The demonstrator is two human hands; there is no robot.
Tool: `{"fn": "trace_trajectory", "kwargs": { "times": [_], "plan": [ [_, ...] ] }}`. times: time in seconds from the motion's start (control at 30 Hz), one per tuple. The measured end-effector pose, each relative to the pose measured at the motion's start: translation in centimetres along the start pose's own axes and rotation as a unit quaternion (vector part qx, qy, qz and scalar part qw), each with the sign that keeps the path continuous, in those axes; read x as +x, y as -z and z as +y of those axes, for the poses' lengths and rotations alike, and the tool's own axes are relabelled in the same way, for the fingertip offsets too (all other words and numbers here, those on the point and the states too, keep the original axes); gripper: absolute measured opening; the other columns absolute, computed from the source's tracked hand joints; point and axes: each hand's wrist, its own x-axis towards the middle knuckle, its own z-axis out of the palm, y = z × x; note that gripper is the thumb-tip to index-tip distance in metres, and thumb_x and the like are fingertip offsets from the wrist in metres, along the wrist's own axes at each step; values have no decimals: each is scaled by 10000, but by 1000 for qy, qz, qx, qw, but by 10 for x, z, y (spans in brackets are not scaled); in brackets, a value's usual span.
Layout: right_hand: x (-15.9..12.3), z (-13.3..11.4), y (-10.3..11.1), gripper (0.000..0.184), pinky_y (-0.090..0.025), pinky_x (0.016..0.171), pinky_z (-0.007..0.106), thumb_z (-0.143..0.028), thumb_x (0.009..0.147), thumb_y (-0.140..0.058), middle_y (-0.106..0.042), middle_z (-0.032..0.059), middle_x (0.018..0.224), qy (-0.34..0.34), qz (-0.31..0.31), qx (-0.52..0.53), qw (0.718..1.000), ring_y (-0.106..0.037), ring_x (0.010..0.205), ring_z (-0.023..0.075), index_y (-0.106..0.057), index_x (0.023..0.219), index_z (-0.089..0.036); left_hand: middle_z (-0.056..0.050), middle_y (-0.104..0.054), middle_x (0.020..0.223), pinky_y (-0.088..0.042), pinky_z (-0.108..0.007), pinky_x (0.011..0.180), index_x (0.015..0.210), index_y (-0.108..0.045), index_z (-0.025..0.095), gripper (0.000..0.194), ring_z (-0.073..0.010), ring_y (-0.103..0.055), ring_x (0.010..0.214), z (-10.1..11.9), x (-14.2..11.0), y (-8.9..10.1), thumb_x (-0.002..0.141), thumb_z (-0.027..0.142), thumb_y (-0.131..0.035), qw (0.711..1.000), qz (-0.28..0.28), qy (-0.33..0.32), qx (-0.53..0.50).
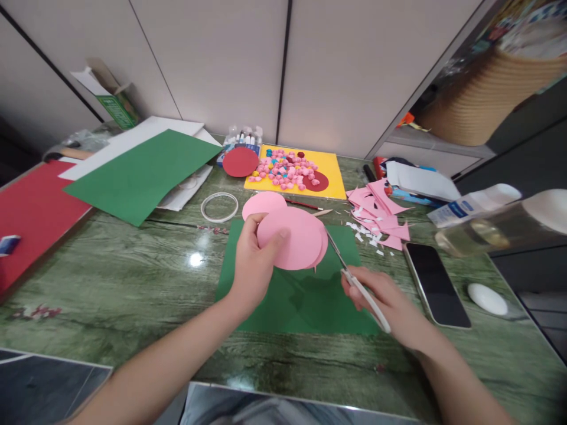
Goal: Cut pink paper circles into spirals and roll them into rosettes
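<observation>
Between the thumb and fingers of my left hand [252, 260] is a small stack of pink paper circles [292, 239], held up above a green paper sheet [283, 307]. My right hand [381, 295] grips white-handled scissors [363, 298], whose blades point up and left to the right edge of the circles. Whether the blades touch the paper I cannot tell. Just behind my left hand shows another pink circle [264, 203]. The fingers behind the stack are hidden.
Pink paper scraps [383, 212] lie to the right, near a phone [436, 286] and bottles [478, 203]. Behind are a tape roll [219, 195] and a yellow sheet [334, 177] bearing pink balls [286, 168]. Green [150, 171] and red sheets [48, 195] lie left.
</observation>
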Motion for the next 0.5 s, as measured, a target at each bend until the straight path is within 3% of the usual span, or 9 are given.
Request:
{"fn": "trace_trajectory", "kwargs": {
  "times": [0.5],
  "plan": [
    [-1, -1, -1, 477, -304, 542, 265, -593, 907, -306, -478, -7, 591, 0, 4, 7, 1000, -446, 584, 145, -454, 691, -195, -18, -565, 949, -439, -276, 738, 934, -527, 228, 213, -161, -528, 873, -1, -2, 0, 763, 292, -638, 1000, 12, -14, 14]
  ]
}}
